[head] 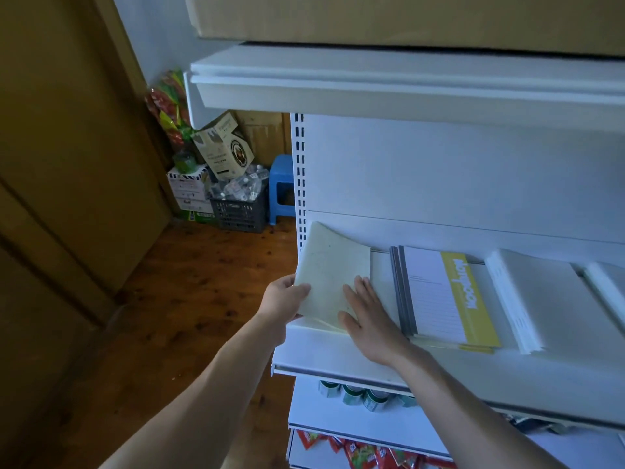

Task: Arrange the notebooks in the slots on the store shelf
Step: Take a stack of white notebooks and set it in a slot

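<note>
Pale notebook (pixel 333 275): at the left end of the shelf (pixel 338 353), far edge curled up against the back panel.
Left hand (pixel 285 299): thumb and fingers pinch the notebook's left edge.
Right hand (pixel 368 316): fingers straight, pressing flat on the cover.
Neighbour: yellow-banded notebooks (pixel 449 299), just to the right.
Risk: pushing further would probably crease the curled cover; a slack grip could let it slide off the shelf's left edge.

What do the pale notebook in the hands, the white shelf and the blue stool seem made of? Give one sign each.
Pale notebook: paper or thin card, matte; its far end curls while the left hand grips its edge. White shelf: probably painted metal, smooth, with a slotted upright. Blue stool: likely moulded plastic, one even colour.
</note>
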{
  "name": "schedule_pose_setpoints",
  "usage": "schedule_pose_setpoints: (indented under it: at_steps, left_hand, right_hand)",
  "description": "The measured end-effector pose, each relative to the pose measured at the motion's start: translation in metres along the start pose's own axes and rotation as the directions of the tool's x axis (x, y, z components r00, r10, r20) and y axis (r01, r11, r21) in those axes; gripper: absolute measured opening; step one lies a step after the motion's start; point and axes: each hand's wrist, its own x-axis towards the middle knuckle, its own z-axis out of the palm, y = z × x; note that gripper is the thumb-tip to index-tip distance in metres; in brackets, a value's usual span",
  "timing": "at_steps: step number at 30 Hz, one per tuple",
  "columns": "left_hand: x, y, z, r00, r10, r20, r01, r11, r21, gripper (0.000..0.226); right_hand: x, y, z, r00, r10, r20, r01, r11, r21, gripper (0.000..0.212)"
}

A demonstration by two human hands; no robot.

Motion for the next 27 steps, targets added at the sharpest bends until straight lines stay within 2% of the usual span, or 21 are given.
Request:
schedule_pose_setpoints:
  at_steps: [2, 4, 6, 8, 10, 12, 16, 20, 21, 23, 24, 27]
  left_hand:
    - [-0.004, -0.003, -0.007, 1.000, 0.031, 0.007, -0.030, 0.997, -0.075, 0.014]
    - [-0.009, -0.003, -0.014, 0.997, 0.078, 0.028, -0.073, 0.986, -0.153, 0.019]
    - [-0.015, 0.001, -0.020, 0.989, 0.128, 0.076, -0.106, 0.964, -0.246, 0.022]
    - [-0.022, 0.006, -0.026, 0.976, 0.173, 0.132, -0.120, 0.933, -0.339, 0.025]
    - [-0.027, 0.010, -0.028, 0.963, 0.206, 0.177, -0.121, 0.909, -0.399, 0.028]
    - [-0.031, 0.014, -0.027, 0.955, 0.221, 0.197, -0.126, 0.905, -0.406, 0.030]
    - [-0.043, 0.021, -0.007, 0.942, 0.251, 0.221, -0.168, 0.926, -0.339, 0.036]
    - [-0.054, 0.018, 0.034, 0.909, 0.250, 0.332, -0.153, 0.944, -0.293, 0.041]
    - [-0.057, 0.017, 0.047, 0.896, 0.246, 0.370, -0.141, 0.947, -0.287, 0.035]
    - [-0.062, 0.015, 0.074, 0.870, 0.240, 0.431, -0.136, 0.956, -0.258, 0.025]
    - [-0.064, 0.013, 0.089, 0.864, 0.256, 0.434, -0.165, 0.958, -0.236, 0.023]
    - [-0.068, 0.007, 0.138, 0.866, 0.344, 0.364, -0.316, 0.939, -0.134, 0.020]
  right_hand:
    - [0.001, -0.001, -0.001, 0.995, 0.002, -0.102, 0.014, 0.988, 0.157, 0.057]
    - [0.003, -0.002, -0.002, 0.957, 0.047, -0.286, 0.030, 0.966, 0.258, 0.061]
    - [0.006, -0.009, -0.007, 0.922, 0.165, -0.350, 0.015, 0.890, 0.456, 0.067]
    - [0.008, -0.016, -0.015, 0.934, 0.251, -0.253, 0.016, 0.680, 0.733, 0.059]
    - [0.004, -0.024, -0.026, 0.963, 0.236, -0.132, 0.020, 0.425, 0.905, 0.032]
    - [-0.002, -0.029, -0.035, 0.969, 0.224, -0.109, 0.032, 0.323, 0.946, 0.022]
    - [-0.021, -0.022, -0.048, 0.898, 0.355, -0.261, 0.140, 0.331, 0.933, 0.013]
    - [-0.052, 0.013, -0.061, 0.835, 0.458, -0.304, 0.148, 0.344, 0.927, 0.007]
    - [-0.059, 0.026, -0.065, 0.825, 0.478, -0.301, 0.143, 0.340, 0.930, 0.018]
    - [-0.075, 0.049, -0.077, 0.806, 0.504, -0.309, 0.130, 0.359, 0.924, 0.060]
    - [-0.083, 0.060, -0.083, 0.784, 0.530, -0.322, 0.128, 0.370, 0.920, 0.067]
    - [-0.108, 0.092, -0.104, 0.768, 0.533, -0.355, 0.131, 0.412, 0.902, 0.049]
